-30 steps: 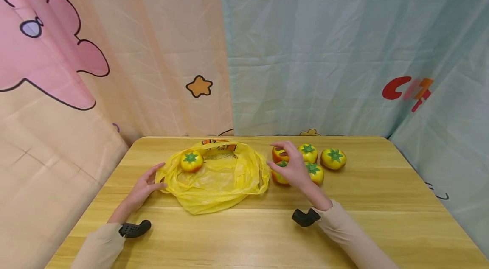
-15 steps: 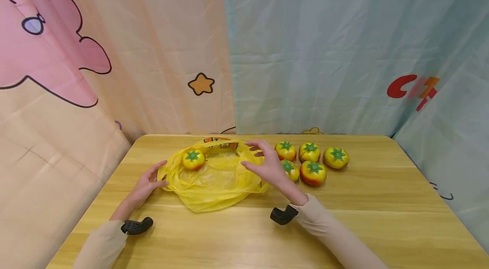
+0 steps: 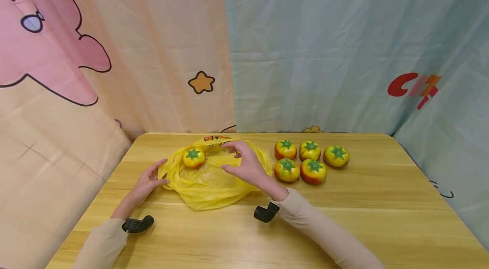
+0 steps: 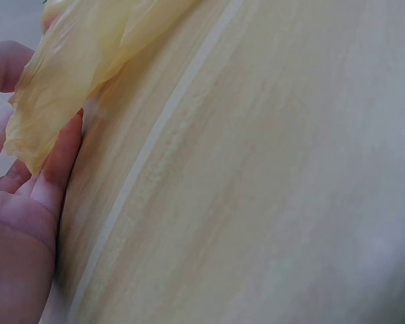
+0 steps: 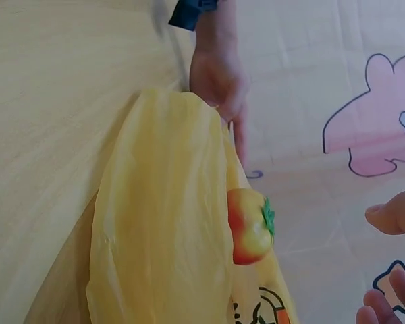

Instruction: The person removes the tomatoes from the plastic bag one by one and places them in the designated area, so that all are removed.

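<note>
A yellow plastic bag (image 3: 206,194) lies with its mouth spread on the wooden table. One yellow-red tomato (image 3: 193,158) with a green leafy top sits at the bag's left side. At the bag's left rim is my left hand (image 3: 143,184), thumb and fingers apart, touching the plastic; the left wrist view shows fingers (image 4: 57,158) under the bag's edge. My right hand (image 3: 250,167) is over the bag's right half, thumb and fingers curved apart with nothing between them, hiding part of the bag. The right wrist view shows the thumb (image 5: 395,212) away from the tomato (image 5: 250,226).
Several similar tomatoes (image 3: 287,170) stand in a cluster on the table (image 3: 363,226), right of the bag. Printed curtains (image 3: 305,48) hang behind the table and at its sides. A black wrist device (image 3: 266,212) sits at the right sleeve, another (image 3: 138,224) at the left.
My right hand has moved left from the tomato cluster to over the bag, uncovering the cluster. My left hand has stayed at the bag's left rim.
</note>
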{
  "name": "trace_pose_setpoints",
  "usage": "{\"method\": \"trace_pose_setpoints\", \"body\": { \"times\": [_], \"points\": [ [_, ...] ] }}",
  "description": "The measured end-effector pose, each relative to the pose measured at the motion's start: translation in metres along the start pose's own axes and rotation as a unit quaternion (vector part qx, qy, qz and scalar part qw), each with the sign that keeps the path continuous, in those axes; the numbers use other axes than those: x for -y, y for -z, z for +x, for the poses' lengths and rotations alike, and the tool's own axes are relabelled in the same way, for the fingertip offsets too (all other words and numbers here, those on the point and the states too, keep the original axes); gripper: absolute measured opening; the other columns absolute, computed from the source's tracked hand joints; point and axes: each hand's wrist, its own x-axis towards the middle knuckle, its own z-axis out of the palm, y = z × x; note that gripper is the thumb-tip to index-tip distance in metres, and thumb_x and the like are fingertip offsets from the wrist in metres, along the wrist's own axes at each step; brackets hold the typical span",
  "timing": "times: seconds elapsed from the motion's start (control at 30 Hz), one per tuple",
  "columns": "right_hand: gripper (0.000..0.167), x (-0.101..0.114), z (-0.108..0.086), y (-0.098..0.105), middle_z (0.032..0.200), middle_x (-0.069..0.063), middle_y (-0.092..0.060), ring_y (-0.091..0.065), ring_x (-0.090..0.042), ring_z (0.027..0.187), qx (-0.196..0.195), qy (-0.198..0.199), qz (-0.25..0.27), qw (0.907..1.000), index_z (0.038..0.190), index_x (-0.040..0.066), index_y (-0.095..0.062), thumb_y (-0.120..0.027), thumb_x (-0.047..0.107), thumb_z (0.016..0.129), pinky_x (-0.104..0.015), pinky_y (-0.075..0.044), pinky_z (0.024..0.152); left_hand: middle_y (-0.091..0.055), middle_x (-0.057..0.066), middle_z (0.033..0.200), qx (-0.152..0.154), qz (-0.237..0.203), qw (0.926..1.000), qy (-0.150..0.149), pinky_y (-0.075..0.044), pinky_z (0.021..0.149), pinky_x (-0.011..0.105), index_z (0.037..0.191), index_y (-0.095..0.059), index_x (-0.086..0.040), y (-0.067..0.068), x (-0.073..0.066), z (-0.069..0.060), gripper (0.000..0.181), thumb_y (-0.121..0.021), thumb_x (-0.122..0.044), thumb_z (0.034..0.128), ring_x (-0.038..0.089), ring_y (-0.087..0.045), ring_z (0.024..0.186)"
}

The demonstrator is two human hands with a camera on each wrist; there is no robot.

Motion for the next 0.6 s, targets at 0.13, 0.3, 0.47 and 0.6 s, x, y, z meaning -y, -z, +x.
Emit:
{"method": "trace_pose_setpoints", "body": {
  "times": [0.13, 0.3, 0.47, 0.6],
  "points": [
    [0.049, 0.000, 0.002, -0.011, 0.118, -0.011, -0.059, -0.056, -0.026, 0.104, 0.016, -0.004, 0.008, 0.9998, 0.122, 0.007, -0.058, -0.078, 0.011, 0.077, -0.044, -0.052, 0.086, -0.008, 0.026, 0.159, -0.003, 0.005, 1.0000, 0.002, -0.021, 0.100, -0.001, 0.149, -0.019, 0.008, -0.001, 0.000, -0.001, 0.076, -0.062, 0.001, 0.0859, 0.039, 0.006, 0.145],
    [0.049, 0.000, 0.006, -0.025, 0.117, -0.009, -0.058, -0.058, -0.023, 0.103, 0.031, -0.016, 0.007, 0.9994, 0.122, 0.007, -0.059, -0.078, 0.011, 0.078, -0.041, -0.053, 0.085, -0.006, 0.028, 0.158, 0.001, -0.001, 1.0000, -0.004, -0.018, 0.103, 0.001, 0.148, -0.018, 0.009, -0.004, -0.001, -0.002, 0.077, -0.061, 0.001, 0.0857, 0.040, 0.009, 0.144],
    [0.050, 0.001, 0.016, -0.040, 0.121, -0.012, -0.057, -0.058, -0.029, 0.106, 0.049, -0.043, 0.036, 0.9972, 0.124, 0.007, -0.058, -0.077, 0.009, 0.078, -0.047, -0.052, 0.088, -0.005, 0.027, 0.158, 0.003, -0.010, 0.9999, -0.005, -0.022, 0.099, 0.000, 0.149, -0.017, 0.009, -0.003, -0.004, -0.002, 0.076, -0.060, 0.002, 0.0863, 0.039, 0.008, 0.145],
    [0.052, 0.000, 0.024, -0.051, 0.124, -0.016, -0.055, -0.057, -0.036, 0.110, 0.064, -0.058, 0.040, 0.9955, 0.126, 0.005, -0.056, -0.077, 0.008, 0.078, -0.049, -0.050, 0.090, -0.006, 0.028, 0.158, 0.001, -0.010, 0.9999, -0.003, -0.024, 0.097, -0.001, 0.148, -0.016, 0.010, -0.003, -0.005, -0.002, 0.077, -0.060, 0.003, 0.0859, 0.040, 0.005, 0.145]
  ]
}}
